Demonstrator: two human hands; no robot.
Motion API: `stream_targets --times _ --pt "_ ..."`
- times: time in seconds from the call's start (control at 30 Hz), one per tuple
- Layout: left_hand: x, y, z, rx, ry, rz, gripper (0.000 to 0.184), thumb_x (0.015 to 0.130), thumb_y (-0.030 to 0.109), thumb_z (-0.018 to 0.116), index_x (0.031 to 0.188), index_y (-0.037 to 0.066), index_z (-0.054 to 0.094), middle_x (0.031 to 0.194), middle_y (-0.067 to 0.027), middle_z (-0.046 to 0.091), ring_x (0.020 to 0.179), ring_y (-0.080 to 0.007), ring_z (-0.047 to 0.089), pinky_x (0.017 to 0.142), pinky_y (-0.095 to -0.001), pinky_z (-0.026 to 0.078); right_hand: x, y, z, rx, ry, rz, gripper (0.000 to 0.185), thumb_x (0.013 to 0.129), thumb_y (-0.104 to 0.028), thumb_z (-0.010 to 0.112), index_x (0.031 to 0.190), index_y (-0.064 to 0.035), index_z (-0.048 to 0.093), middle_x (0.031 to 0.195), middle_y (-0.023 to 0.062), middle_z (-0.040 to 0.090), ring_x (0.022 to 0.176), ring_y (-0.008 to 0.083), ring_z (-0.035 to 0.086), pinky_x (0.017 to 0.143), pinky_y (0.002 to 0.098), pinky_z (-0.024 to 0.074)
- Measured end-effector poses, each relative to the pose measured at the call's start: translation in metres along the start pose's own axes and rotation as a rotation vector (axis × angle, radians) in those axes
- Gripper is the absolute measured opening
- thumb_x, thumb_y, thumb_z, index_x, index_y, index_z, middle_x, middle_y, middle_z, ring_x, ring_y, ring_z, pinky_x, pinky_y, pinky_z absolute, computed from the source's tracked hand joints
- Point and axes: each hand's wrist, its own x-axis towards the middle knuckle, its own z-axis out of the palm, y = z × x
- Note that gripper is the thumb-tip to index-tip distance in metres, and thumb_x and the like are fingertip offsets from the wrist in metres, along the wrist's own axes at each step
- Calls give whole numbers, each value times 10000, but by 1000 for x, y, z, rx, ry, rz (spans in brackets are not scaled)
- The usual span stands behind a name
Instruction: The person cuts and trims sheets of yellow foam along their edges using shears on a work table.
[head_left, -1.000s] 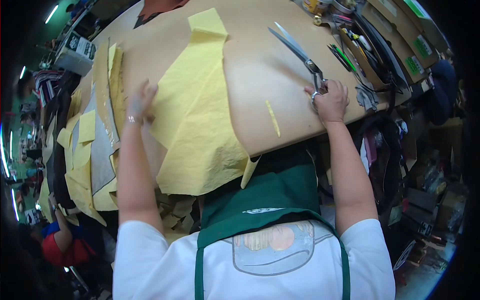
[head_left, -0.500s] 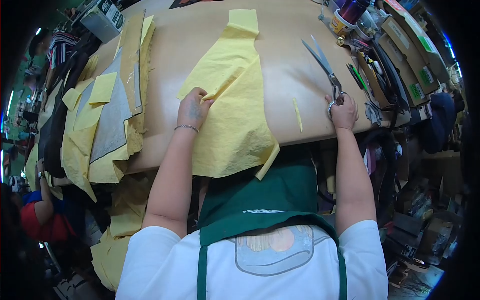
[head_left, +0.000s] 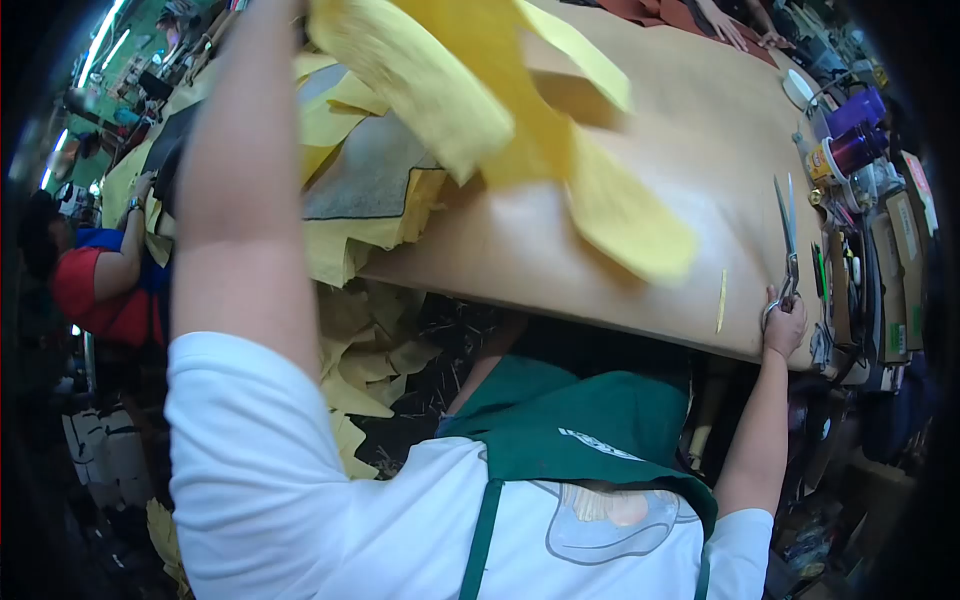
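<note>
My left forearm reaches up past the top edge of the head view, so that hand is out of sight. Beside it a large yellow sheet [head_left: 545, 130], leather or cloth, hangs in the air above the table, blurred and folded over. My right hand [head_left: 787, 327] rests at the table's front right edge, its fingers closed around the handles of long metal scissors [head_left: 788, 235]. The scissor blades point away from me and are slightly apart. A thin yellow strip [head_left: 721, 300] lies on the table left of my right hand.
Grey and yellow pieces [head_left: 370, 165] are stacked at the table's left [head_left: 480, 260]. Tubs, a purple cup [head_left: 858, 147] and cardboard boxes [head_left: 888, 265] line the right side. Another person's hands [head_left: 735, 25] touch reddish-brown material at the far edge. A person in red [head_left: 95, 290] is at left.
The yellow sheet has left the table and swung up and to the left. My left arm has gone from the sheet's middle to beyond the top edge. The scissors remain in my right hand.
</note>
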Motion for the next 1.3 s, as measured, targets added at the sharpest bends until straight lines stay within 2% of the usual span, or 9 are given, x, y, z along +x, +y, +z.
stream_targets --times 0.07,0.3,0.37,0.57,0.77,0.97,1.07,1.23,1.3 --pt "17 -39 -70 -23 44 -264 151 737 165 617 831 47 614 683 -100 578 556 -207 561 470 -358 450 -1 1 -1 28 -12 7 445 663 -476 658 743 -47 572 729 92 551 720 273 529 648 394 404" --pt "-89 -200 -213 673 339 -221 415 731 365 559 981 33 576 985 -203 569 954 -347 524 817 -381 408 13 20 14 16 -149 25 496 684 -503 634 743 -13 580 689 107 574 643 230 533 621 349 412" --pt "-164 -236 -241 704 294 149 495 722 426 577 945 -16 578 960 -216 573 925 -353 529 823 -393 400 13 14 6 23 -178 8 513 683 -506 635 751 0 582 686 113 573 638 230 524 622 344 410" --pt "-446 -288 -251 821 -47 -301 234 712 196 631 828 -6 616 823 -169 614 794 -304 583 751 -337 446 13 17 9 46 -125 -60 546 692 -514 627 768 25 578 706 123 575 662 237 518 653 335 411" --pt "-495 -245 -193 630 -389 -819 338 715 282 640 914 11 612 944 -185 597 921 -299 562 803 -348 436 19 22 11 -17 -109 -79 580 699 -553 586 822 14 591 800 144 596 754 277 541 710 345 412" --pt "-483 -237 -241 1004 -688 -855 366 693 328 648 946 66 610 979 -154 591 932 -301 554 820 -362 431 21 21 9 -42 -179 -67 572 684 -554 595 800 5 613 781 167 604 726 290 553 697 365 419" --pt "-480 -216 -279 1216 -832 -1088 467 682 364 656 1077 138 550 1188 -66 485 1122 -262 435 916 -508 338 24 26 16 -46 -117 -71 563 680 -545 604 794 7 617 775 161 606 721 293 555 694 371 421" --pt "-496 -189 -309 1509 -742 -1098 449 712 355 641 1118 200 529 1236 -20 430 1224 -211 295 957 -564 249 23 26 15 -31 -91 -123 579 676 -538 614 785 31 612 750 164 600 704 291 553 687 377 420" --pt "-506 -197 -324 1479 -748 -1087 375 737 323 616 1082 187 561 1179 -36 480 1160 -212 383 913 -555 304 25 25 14 -43 -95 -139 585 678 -536 613 776 41 610 738 171 597 695 293 550 684 378 420"
